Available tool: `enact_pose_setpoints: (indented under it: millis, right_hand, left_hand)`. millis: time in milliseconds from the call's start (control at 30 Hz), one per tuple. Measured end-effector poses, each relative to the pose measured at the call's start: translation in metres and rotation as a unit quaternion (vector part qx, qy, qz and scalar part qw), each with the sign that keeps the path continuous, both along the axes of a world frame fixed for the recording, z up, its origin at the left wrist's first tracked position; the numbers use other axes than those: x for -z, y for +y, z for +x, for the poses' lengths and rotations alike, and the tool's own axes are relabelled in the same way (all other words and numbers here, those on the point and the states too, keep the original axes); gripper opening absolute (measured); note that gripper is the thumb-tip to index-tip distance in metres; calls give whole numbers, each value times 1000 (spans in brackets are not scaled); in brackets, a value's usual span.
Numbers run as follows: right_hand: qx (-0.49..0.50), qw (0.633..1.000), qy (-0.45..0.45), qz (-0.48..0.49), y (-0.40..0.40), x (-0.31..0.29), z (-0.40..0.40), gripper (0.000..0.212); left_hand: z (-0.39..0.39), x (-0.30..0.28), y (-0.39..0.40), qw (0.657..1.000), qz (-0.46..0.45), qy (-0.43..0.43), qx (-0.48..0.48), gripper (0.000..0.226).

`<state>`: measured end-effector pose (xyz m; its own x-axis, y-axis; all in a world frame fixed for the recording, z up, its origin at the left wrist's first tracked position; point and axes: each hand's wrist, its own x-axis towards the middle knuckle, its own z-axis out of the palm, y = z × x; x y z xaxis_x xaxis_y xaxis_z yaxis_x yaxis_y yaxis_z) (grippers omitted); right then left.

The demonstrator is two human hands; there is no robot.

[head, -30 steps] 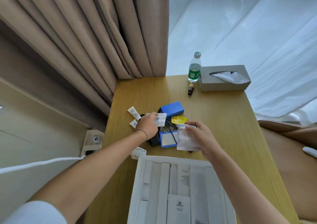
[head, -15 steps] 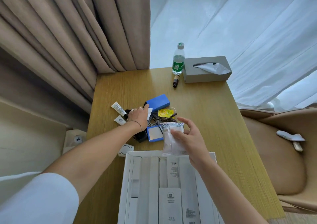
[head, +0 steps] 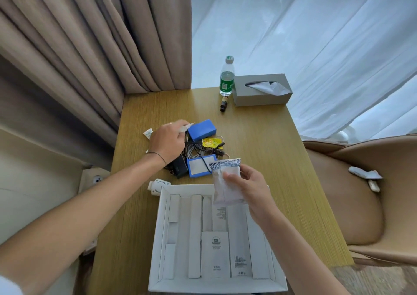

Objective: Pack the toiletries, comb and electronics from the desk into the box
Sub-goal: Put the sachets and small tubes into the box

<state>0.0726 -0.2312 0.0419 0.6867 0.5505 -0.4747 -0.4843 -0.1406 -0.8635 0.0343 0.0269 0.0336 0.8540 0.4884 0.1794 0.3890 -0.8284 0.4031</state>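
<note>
Presently the right hand (head: 250, 187) holds a white sachet (head: 226, 182) pinched between thumb and fingers (head: 232, 178), over the 12 o'clock edge of the white box (head: 163, 231), which sits at the bench (head: 259, 141) near edge. Left hand (head: 168, 140) is at 11 o'clock from the box, fingers closed on a small white packet (head: 186, 127), above the blue cases (head: 200, 130) and tangled cables (head: 196, 148).

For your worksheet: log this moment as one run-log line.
right hand: holds white packet over box | left hand: pinches sachet | desk
</note>
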Motion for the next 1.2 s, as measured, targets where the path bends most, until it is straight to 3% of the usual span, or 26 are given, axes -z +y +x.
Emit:
enact_pose_setpoints:
  millis: [167,367,600,867,1067,1200]
  right_hand:
    - [16,1000,4,2,-24,1,-5,22]
    - [33,999,-4,-24,-46,2,-15,21]
    - [17,997,-17,-69,-71,5,-31,17]
    - [2,990,-24,-138,-88,11,-44,14]
    - [-37,984,-46,-169,-93,12,-47,4]
    - [-85,963,-104,-233,-93,17,-42,11]
  left_hand:
    - [-31,-40,-41,990,-58,-113,64,24]
    - [-67,-46,-87,981,-120,-121,95,14]
    - [-102,-5,-126,977,-98,-57,180,14]
    - [-110,52,-150,951,62,16,302,17]
    - [-103,84,-159,931,105,162,311,26]
    - [-105,96,-160,912,98,252,309,39]
